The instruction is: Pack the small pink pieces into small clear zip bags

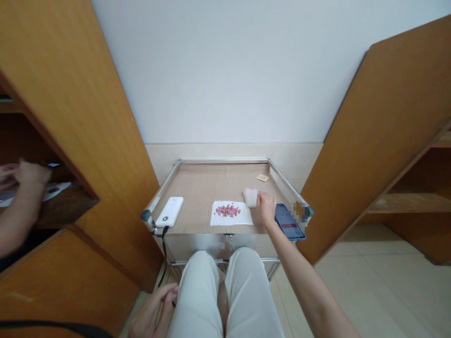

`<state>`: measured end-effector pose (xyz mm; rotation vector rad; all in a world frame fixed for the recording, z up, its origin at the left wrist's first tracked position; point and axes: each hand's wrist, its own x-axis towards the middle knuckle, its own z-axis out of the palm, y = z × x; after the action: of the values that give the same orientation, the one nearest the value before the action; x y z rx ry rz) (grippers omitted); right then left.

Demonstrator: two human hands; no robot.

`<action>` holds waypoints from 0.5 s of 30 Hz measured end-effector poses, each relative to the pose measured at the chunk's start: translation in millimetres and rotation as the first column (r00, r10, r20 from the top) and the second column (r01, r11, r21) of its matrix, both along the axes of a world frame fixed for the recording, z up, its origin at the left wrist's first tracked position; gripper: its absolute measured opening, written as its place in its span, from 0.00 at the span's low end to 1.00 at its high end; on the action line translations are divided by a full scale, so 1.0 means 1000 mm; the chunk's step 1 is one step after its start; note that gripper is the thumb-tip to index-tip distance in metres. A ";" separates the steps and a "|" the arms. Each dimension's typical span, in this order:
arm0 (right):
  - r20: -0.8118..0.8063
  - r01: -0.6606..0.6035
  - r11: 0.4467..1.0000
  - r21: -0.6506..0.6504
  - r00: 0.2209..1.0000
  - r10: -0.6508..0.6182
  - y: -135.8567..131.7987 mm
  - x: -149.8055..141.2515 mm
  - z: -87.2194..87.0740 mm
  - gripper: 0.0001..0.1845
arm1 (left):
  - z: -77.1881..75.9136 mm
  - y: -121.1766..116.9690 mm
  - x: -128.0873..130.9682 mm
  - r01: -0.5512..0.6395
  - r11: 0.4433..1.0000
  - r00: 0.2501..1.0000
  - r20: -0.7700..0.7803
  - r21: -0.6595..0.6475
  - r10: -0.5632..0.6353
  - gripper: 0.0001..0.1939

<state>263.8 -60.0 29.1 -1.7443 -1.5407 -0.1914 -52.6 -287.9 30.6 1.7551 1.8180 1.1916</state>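
My right hand (267, 206) is closed, its fingers pinching the edge of a small white translucent thing (251, 198); whether that is a cup or a packet I cannot tell. It is just above the tray table, beside the right edge of a white paper sheet (248, 218). On the sheet lies a loose pile of small pink and brown bean-like pieces (228, 211). Low beside my left knee, my left hand (155, 310) has its fingers drawn together. A black cable (164, 249) runs behind or through those fingers; which, I cannot make out.
A metal-framed tray table (200, 183) stands against the wall. On it are a white power bank-like device (170, 212), a dark phone (289, 221) and a small tan card (262, 177). Wooden cabinets flank it. Another person's arm (26, 202) reaches into the left cabinet.
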 end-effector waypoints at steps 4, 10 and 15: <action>-0.292 -0.029 0.947 0.319 0.948 0.128 -0.011 -0.013 0.021 0.20 | 0.000 0.017 0.023 0.025 0.996 0.976 0.216 -0.081 -0.007 0.14; -0.749 -0.096 0.917 0.386 0.548 0.373 -0.040 -0.080 0.030 0.21 | 0.011 0.093 0.077 0.233 0.972 0.740 0.650 -0.003 -0.175 0.20; -0.846 -0.283 0.899 0.333 0.332 0.418 -0.050 -0.125 0.008 0.20 | 0.029 0.164 0.099 0.403 0.898 0.471 0.881 -0.177 -0.037 0.17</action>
<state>139.0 -109.7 36.7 -0.9877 -0.9481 0.7862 46.4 -124.2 59.3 0.8283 1.0225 1.1873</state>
